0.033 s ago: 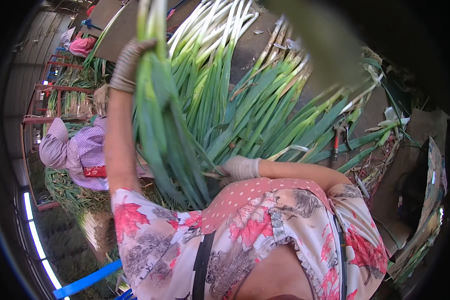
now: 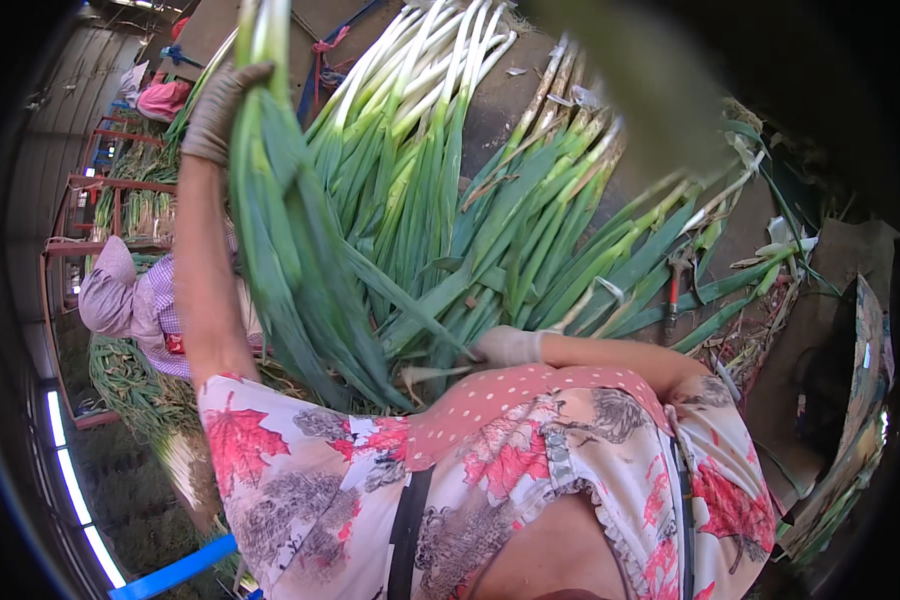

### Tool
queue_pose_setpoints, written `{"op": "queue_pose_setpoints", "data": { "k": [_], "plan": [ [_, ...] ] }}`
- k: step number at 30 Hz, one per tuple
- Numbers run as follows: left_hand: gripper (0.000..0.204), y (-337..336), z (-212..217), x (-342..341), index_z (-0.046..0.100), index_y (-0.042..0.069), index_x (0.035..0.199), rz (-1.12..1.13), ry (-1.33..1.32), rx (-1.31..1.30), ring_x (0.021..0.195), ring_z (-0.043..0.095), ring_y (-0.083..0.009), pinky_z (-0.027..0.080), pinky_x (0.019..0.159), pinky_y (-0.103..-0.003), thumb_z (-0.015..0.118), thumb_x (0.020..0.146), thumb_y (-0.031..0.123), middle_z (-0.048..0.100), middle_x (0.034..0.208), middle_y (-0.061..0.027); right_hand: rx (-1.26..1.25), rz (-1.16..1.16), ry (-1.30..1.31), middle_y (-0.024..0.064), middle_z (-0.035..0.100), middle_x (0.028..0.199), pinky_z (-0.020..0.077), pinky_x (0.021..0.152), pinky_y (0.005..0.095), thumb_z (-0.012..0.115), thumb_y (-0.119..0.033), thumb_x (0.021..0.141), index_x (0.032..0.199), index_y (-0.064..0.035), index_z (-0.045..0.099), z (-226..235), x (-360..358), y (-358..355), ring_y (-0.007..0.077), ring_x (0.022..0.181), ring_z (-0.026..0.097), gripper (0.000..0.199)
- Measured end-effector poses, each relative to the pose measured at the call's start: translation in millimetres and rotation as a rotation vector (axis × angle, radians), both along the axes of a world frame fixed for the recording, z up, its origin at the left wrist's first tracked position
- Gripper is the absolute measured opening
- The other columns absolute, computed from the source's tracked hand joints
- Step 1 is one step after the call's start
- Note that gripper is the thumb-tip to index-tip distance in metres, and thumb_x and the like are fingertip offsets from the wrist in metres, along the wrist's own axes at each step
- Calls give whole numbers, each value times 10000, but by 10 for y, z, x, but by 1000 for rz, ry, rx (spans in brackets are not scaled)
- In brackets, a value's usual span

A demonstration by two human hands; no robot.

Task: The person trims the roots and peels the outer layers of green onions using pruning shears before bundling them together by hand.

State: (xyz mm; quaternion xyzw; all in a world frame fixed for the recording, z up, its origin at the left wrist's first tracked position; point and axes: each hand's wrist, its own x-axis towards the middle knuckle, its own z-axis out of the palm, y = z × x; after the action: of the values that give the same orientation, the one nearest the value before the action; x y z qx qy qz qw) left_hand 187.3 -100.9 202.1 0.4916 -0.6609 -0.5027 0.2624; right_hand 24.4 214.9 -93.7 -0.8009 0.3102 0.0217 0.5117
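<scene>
My left hand (image 2: 225, 115), in a pale glove, is raised at the upper left and closed round the stems of a bunch of green onions (image 2: 295, 260). Their white ends point up, and the long leaves hang toward my lap. My right hand (image 2: 508, 346), also gloved, is low in front of my chest at the tips of the leaves. Its fingers look closed, but blur and foliage hide what they hold. One leaf runs down to its fingertips, and a pale strip (image 2: 435, 373) lies beside it. Many trimmed green onions (image 2: 410, 130) with clean white stems lie just right of the held bunch.
Rougher green onions (image 2: 560, 200) with brown, dry stems lie farther right on the dark surface. A red-handled tool (image 2: 674, 285) rests by them near leaf scraps. A person in a checked sleeve and hat (image 2: 110, 285) is at the left. A blurred shape (image 2: 650, 90) covers the upper right.
My left hand has moved left and slightly up, carrying the bunch of green onions with it. My right hand has shifted a little to the right, away from the bunch.
</scene>
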Motion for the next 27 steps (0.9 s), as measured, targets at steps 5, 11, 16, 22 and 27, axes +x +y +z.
{"op": "queue_pose_setpoints", "data": {
  "k": [5, 11, 16, 22, 27],
  "plan": [
    [432, -1441, 462, 865, 619, 33, 1182, 28, -872, -821, 784, 644, -228, 501, 747, -369, 623, 824, 276, 681, 912, -137, 200, -483, -456, 126, 695, 1043, 501, 861, 361, 641, -226, 877, 1292, -99, 612, 345, -1250, 386, 203, 937, 659, 435],
    [728, -1514, -1916, 1650, 391, 131, 1425, 201, -1341, -611, 1069, 619, -429, 473, 928, -504, 627, 838, 491, 644, 1154, -235, -595, -1860, -392, 126, 617, 1253, 456, 968, 363, 699, -232, 839, 1328, -88, 574, -32, -2653, 784, 247, 1139, 586, 525],
    [759, -1173, -2172, 991, 404, 160, 1460, 161, -1393, -746, 1234, 514, -409, 390, 1054, -493, 616, 840, 542, 527, 1357, -218, -301, -1459, 860, 172, 442, 1443, 334, 1075, 480, 767, -498, 684, 1452, -64, 383, -705, -2198, 1098, 340, 1339, 409, 962],
    [335, 1062, -2406, -1988, 626, 88, 1256, -635, -377, -127, 1038, 633, -203, 497, 944, -319, 562, 960, 231, 671, 1186, -89, -179, -1618, 816, 195, 517, 1271, 412, 989, 492, 762, -358, 672, 1428, -74, 399, -831, -2175, 1088, 365, 1204, 501, 885],
    [345, 1637, -3667, -3008, 651, 54, 1091, -520, -553, -419, 999, 649, -364, 503, 898, -440, 669, 795, 231, 684, 1038, -226, -339, -1713, 491, 212, 574, 1150, 466, 942, 459, 712, -262, 673, 1379, -83, 436, -742, -2161, 1081, 385, 1089, 561, 779]
  ]
}}
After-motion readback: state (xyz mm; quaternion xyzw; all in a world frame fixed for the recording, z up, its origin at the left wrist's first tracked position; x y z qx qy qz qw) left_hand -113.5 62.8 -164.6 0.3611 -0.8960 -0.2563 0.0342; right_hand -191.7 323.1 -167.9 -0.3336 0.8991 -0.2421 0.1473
